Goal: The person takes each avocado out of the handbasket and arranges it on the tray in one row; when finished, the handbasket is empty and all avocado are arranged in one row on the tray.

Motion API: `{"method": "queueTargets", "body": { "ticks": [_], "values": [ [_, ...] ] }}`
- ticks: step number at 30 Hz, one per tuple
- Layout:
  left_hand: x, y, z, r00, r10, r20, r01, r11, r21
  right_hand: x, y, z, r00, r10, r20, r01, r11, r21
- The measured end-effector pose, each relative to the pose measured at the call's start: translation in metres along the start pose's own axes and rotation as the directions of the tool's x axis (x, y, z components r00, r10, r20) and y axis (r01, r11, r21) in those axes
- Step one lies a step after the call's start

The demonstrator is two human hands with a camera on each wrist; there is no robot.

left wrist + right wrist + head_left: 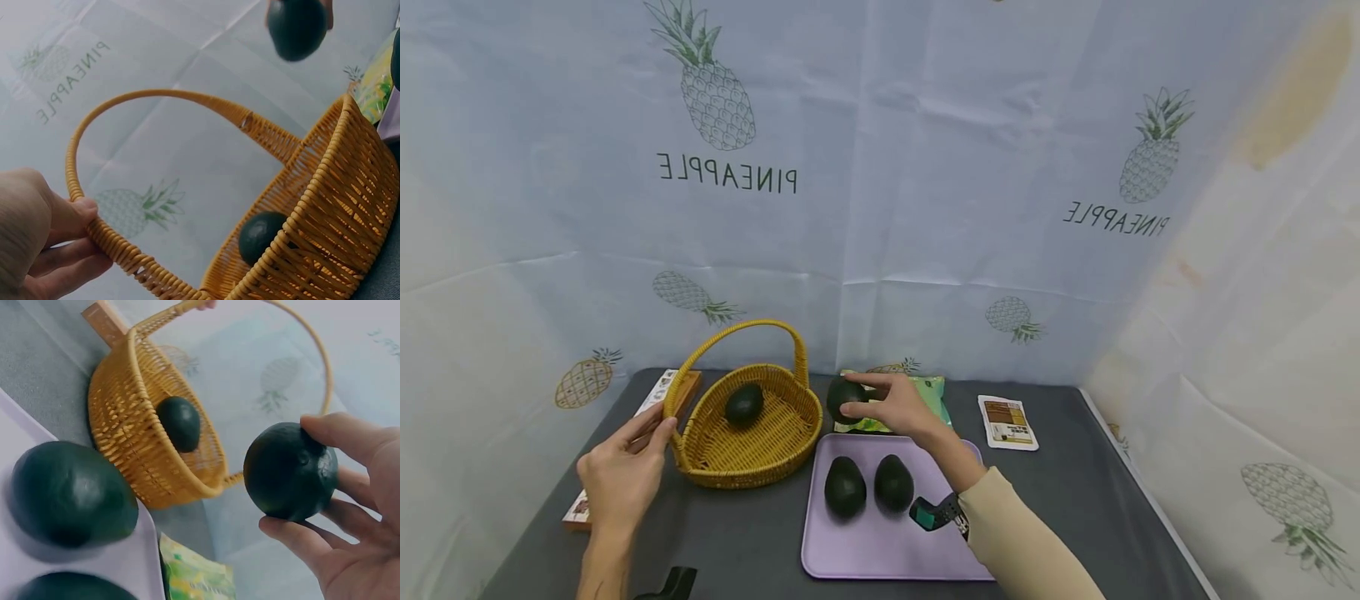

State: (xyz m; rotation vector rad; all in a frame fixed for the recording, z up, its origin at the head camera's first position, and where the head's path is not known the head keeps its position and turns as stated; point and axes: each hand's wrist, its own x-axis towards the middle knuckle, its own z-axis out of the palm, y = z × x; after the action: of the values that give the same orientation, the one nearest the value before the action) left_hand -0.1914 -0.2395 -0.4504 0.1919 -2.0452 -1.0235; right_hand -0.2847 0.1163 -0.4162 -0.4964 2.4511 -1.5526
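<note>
My left hand (pixel 625 479) pinches the handle of a yellow wicker basket (pixel 752 477) on its left side, thumb in front. Inside the basket lies one dark green avocado (pixel 744 406). To the right of the basket, my right hand (pixel 895 407) grips another avocado (pixel 287 472) between thumb and fingers, held up above tray level. Two more avocados, a left one (pixel 846 487) and a right one (pixel 893 483), rest on a lilac tray (pixel 880 558) below my right forearm.
A green and yellow packet (pixel 934 396) lies behind the tray, partly covered by my right hand. A white and brown sachet (pixel 1008 422) is at the right. Left of the basket sits a long flat box (pixel 578 510). A pineapple-print curtain (pixel 925 208) closes off the back.
</note>
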Motion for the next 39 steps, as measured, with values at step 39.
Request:
{"method": "queueTargets", "body": {
  "ticks": [39],
  "values": [
    [0.001,-0.002,0.0,1.0,-0.001,0.0,0.001,1.0,-0.018,-0.109,0.101,-0.046,0.95,0.216,-0.224,-0.236,0.97,-0.063]
  ]
}}
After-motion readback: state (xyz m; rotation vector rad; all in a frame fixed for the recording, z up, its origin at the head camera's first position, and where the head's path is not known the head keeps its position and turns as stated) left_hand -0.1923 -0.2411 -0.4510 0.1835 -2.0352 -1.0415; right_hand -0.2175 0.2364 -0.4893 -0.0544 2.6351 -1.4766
